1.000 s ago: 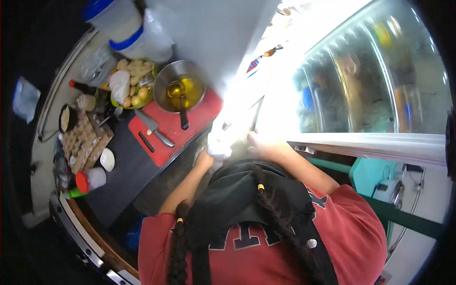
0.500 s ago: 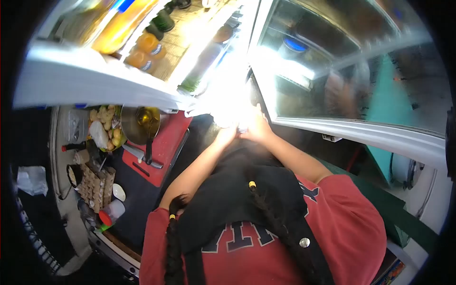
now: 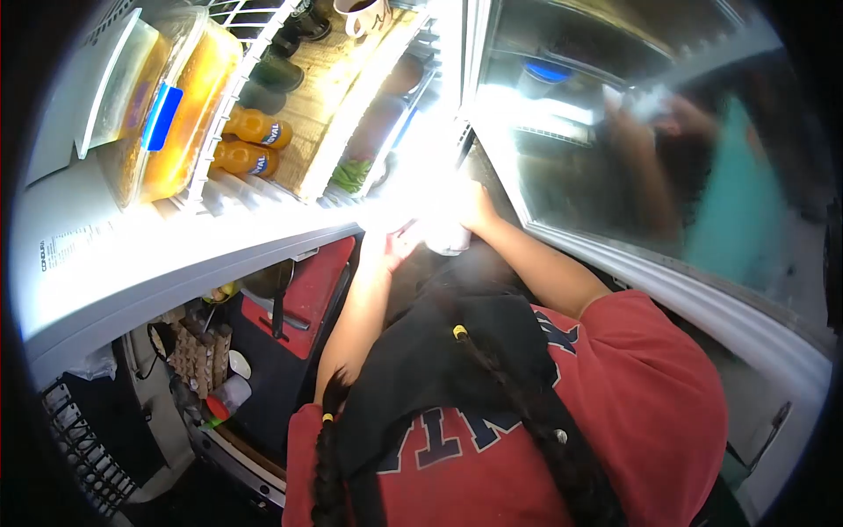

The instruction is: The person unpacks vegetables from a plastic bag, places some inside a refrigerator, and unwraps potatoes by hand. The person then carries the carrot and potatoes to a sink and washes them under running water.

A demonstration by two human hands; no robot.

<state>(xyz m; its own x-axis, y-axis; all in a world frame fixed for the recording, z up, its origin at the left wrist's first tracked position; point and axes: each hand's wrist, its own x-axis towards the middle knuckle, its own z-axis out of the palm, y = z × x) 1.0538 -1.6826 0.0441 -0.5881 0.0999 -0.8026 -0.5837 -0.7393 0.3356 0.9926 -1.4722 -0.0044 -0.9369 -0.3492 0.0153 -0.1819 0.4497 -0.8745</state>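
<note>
In the glare at the opening of the lit fridge, my right hand (image 3: pixel 477 209) is on a whitish, rounded container (image 3: pixel 450 239). Strong light washes out its upper part, so its exact kind does not show. My left hand (image 3: pixel 397 250) is just left of it, palm partly turned toward it. The left fingertips vanish in the glare, and I cannot tell whether they touch the container. The fridge's glass door (image 3: pixel 615 176) stands open on the right and mirrors my hands. Near my left hand, green leaves (image 3: pixel 351 176) show in a lower compartment.
Fridge shelves hold orange drink bottles (image 3: pixel 250 158), a mug (image 3: pixel 362 16) and a plastic tub of orange-yellow food (image 3: pixel 189 105). Below left, a black counter carries a red cutting board (image 3: pixel 303 303), a dark-handled utensil (image 3: pixel 278 307), egg trays (image 3: pixel 198 356) and a red-lidded jar (image 3: pixel 230 395).
My view has shifted, showing more of the fridge shelves and less of the counter. My hands, close together before, are now farther apart, with the whitish container showing between them.
</note>
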